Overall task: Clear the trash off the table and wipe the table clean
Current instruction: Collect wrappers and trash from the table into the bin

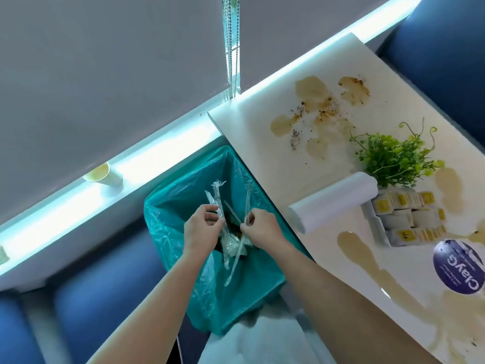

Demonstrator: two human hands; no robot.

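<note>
Head view: a white table runs along the right of both hands, smeared with brown spills and scattered dark specks. On it, just right of the right hand, lies a paper towel roll. Past the roll stand a small green plant, a tray of yellow-marked packets and a round blue sticker. Beyond the hands a lit window sill carries a paper cup, under a grey blind with a bead chain. Blue seats lie to the left.

Directly beneath the grip sits a bin lined with a teal bag, tight against the table edge. The left hand pinches crumpled clear plastic wrappers, which stick up from its fingers. The right hand pinches thin clear straws that hang down into the bag. More clear trash lies in the bin below.
</note>
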